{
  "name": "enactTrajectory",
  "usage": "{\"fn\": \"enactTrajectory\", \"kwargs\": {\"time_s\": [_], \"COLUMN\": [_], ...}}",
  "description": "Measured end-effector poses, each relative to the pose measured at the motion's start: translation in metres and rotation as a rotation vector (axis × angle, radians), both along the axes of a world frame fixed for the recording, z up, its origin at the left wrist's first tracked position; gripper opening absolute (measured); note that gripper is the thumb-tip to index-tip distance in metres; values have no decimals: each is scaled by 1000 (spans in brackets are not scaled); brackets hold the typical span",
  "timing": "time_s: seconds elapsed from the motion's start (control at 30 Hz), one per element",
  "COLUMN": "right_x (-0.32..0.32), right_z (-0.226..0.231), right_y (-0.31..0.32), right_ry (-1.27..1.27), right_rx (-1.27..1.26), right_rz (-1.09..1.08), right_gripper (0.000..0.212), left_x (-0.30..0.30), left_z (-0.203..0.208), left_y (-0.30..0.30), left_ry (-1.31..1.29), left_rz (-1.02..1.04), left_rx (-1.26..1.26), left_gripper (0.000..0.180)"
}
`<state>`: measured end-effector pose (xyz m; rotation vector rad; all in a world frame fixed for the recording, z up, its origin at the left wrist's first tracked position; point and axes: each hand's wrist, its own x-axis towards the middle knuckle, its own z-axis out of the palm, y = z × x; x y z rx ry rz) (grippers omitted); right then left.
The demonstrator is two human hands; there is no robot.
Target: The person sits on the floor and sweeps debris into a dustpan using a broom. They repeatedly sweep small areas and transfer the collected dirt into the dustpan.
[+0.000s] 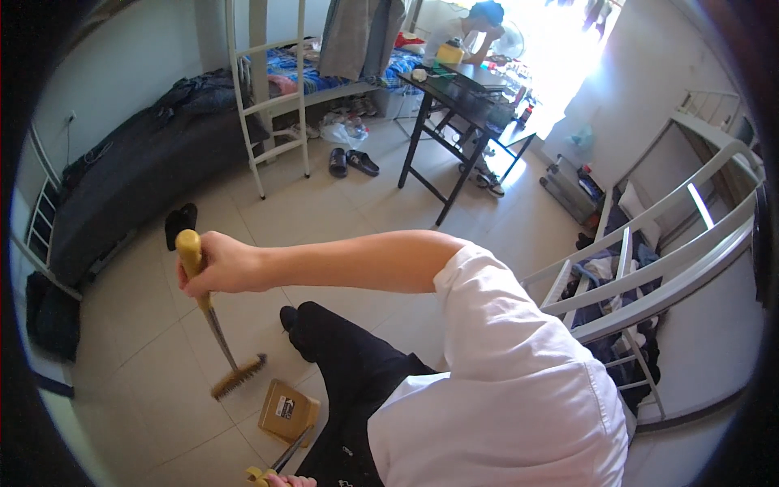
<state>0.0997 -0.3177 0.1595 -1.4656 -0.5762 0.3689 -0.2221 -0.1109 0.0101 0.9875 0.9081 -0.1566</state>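
My right hand [217,264] is closed round the yellow upper end of a broom [217,325]. The broom slants down, its brown bristle head [239,377] low over or on the tiles; contact is hard to tell. At the lower edge my left hand [290,481], only partly in view, is closed at the yellow grip of a long-handled dustpan. The gold-brown pan of that dustpan [284,408] lies at the floor just right of the bristles, close to my black-trousered leg. A gap of bare tile separates the bristles from the pan.
Black slippers [180,226] lie by a dark-covered bed [154,154] on the left. Farther back are a white ladder [268,105], sandals [353,162] and a black folding table [462,101] with a seated person [466,36] behind. A white bunk frame [649,243] and grey suitcase [568,188] stand right.
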Motion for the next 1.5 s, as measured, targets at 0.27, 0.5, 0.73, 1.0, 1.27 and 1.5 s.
{"fn": "enactTrajectory", "kwargs": {"time_s": [0.27,0.5,0.73,1.0,1.27,1.5], "right_x": [32,41,6,-92,-133,-100], "right_z": [-74,-164,-164,-138,-73,-70], "right_y": [82,127,112,52,13,-5], "right_ry": [-343,-496,-536,-528,-516,126], "right_rx": [-260,-524,-669,-626,-459,-332], "right_rz": [-45,75,208,501,702,636], "right_gripper": [16,11,11,22,22,16], "left_x": [-1,-10,-1,-6,-1,2], "left_z": [-4,-24,4,-1,5,12], "left_y": [4,16,-4,2,0,-3], "left_ry": [19,69,-67,-30,-29,5], "left_rz": [-41,10,71,14,-20,-24], "left_rx": [15,-32,42,-30,-5,-34], "left_gripper": [53,52,47,48,48,46]}}
